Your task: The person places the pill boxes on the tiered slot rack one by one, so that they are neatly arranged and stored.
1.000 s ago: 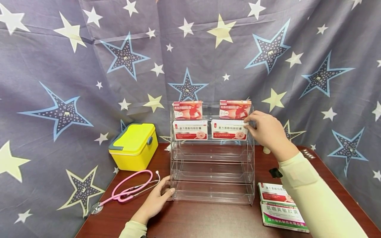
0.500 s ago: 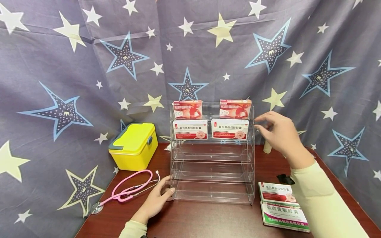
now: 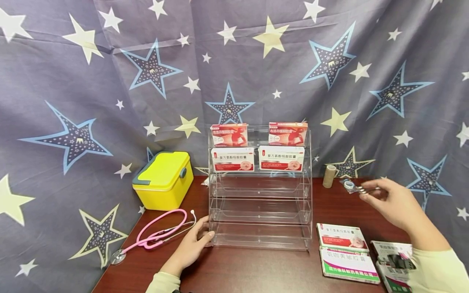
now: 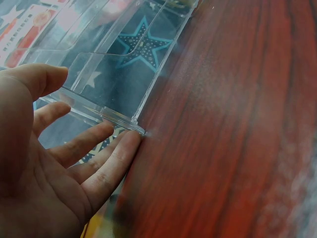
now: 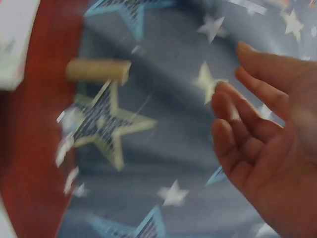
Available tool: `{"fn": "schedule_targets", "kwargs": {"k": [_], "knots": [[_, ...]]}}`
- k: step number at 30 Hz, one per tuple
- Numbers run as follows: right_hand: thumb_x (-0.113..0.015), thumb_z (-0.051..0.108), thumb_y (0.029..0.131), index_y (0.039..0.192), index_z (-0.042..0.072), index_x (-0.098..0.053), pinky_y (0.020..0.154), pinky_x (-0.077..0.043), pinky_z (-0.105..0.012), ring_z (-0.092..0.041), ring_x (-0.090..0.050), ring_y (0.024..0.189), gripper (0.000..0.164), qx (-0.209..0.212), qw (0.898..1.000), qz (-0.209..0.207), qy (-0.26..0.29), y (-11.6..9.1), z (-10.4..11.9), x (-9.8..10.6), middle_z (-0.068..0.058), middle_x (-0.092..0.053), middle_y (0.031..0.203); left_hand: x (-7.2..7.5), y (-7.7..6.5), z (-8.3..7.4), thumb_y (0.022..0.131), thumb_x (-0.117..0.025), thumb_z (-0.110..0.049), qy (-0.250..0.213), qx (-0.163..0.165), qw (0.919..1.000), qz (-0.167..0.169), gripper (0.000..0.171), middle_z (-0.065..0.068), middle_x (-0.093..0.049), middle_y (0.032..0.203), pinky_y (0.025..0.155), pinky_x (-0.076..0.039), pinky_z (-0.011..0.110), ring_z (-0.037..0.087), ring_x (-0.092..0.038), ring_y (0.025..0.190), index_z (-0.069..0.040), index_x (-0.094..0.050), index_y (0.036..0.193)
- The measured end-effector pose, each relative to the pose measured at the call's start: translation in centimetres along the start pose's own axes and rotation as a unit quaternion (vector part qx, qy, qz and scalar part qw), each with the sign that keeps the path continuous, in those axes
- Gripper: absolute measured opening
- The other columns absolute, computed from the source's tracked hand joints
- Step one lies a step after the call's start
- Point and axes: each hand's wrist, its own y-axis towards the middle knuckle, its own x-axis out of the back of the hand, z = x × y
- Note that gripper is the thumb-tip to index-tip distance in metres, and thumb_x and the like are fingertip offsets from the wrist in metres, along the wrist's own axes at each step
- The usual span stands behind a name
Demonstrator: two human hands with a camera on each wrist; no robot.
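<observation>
My left hand (image 3: 192, 246) rests against the lower left corner of a clear tiered display rack (image 3: 261, 240). In the left wrist view, the extended fingers (image 4: 114, 168) touch the rack's side edge, with the thumb apart from them. Two red-and-white medicine boxes (image 3: 229, 136) stand on the top tier. Below them, two white boxes with a red band (image 3: 281, 158) fill the second tier side by side. My right hand (image 3: 395, 205) hovers over the table's right side near small shiny packets (image 3: 349, 186). Its fingers are loosely bent and hold nothing in the right wrist view.
Medicine boxes (image 3: 348, 264) lie in stacks at the front right, partly behind the right sleeve. A tan roll (image 3: 329, 176) stands at the back right. On the left are a yellow case (image 3: 163, 181) and a pink stethoscope (image 3: 146, 242). A starry curtain hangs behind.
My right hand has left the right-hand white box on the second tier and moved right and down over the table. The left hand has stayed at the rack's corner.
</observation>
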Motion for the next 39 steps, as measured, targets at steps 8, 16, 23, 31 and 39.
{"fn": "schedule_targets", "kwargs": {"k": [8, 16, 23, 31, 39], "knots": [[-0.086, 0.031, 0.089, 0.125, -0.004, -0.068, 0.071, -0.056, -0.030, -0.034, -0.072, 0.098, 0.053, -0.098, 0.979, 0.176, -0.005, -4.9, -7.0, 0.3, -0.027, -0.071, 0.114, 0.0, -0.1, 0.1, 0.106, -0.065, -0.015, 0.003, 0.003, 1.0000, -0.004, 0.053, 0.027, -0.054, 0.135, 0.086, -0.062, 0.039, 0.037, -0.063, 0.114, -0.011, -0.045, 0.155], [-0.085, 0.027, 0.089, 0.128, -0.017, -0.060, 0.074, -0.058, -0.030, -0.044, -0.068, 0.107, 0.064, -0.144, 0.947, 0.287, 0.016, -8.0, -11.4, 0.1, -0.034, -0.065, 0.124, 0.0, -0.1, 0.0, 0.105, -0.065, -0.015, 0.002, 0.004, 1.0000, -0.008, 0.054, 0.028, -0.055, 0.136, 0.086, -0.062, 0.039, 0.037, -0.063, 0.114, -0.010, -0.044, 0.154], [-0.085, 0.017, 0.088, 0.131, -0.022, -0.053, 0.072, -0.057, -0.029, -0.043, -0.067, 0.104, 0.066, -0.154, 0.930, 0.328, 0.070, -9.1, -12.4, 0.7, -0.040, -0.059, 0.127, 0.1, 0.0, 0.4, 0.106, -0.064, -0.015, 0.002, -0.006, 1.0000, -0.005, 0.053, 0.028, -0.054, 0.136, 0.085, -0.063, 0.040, 0.033, -0.065, 0.113, -0.009, -0.043, 0.155], [-0.093, 0.011, 0.076, 0.126, -0.015, -0.061, 0.074, -0.059, -0.042, -0.037, -0.067, 0.098, 0.065, -0.160, 0.933, 0.323, 0.018, -9.2, -12.7, 0.3, -0.032, -0.066, 0.122, 0.1, 0.0, 0.5, 0.106, -0.064, -0.017, 0.005, -0.006, 0.9999, -0.007, 0.053, 0.026, -0.055, 0.135, 0.085, -0.063, 0.038, 0.033, -0.065, 0.113, -0.010, -0.044, 0.154], [-0.095, 0.022, 0.073, 0.112, -0.008, -0.070, 0.076, -0.055, -0.047, -0.027, -0.065, 0.089, 0.056, -0.145, 0.947, 0.286, -0.030, -9.4, -12.7, 0.1, -0.019, -0.073, 0.102, 0.1, 0.0, 0.3, 0.105, -0.065, -0.015, 0.003, 0.010, 0.9999, -0.010, 0.053, 0.024, -0.055, 0.136, 0.086, -0.062, 0.037, 0.033, -0.064, 0.115, -0.013, -0.045, 0.154]]}}
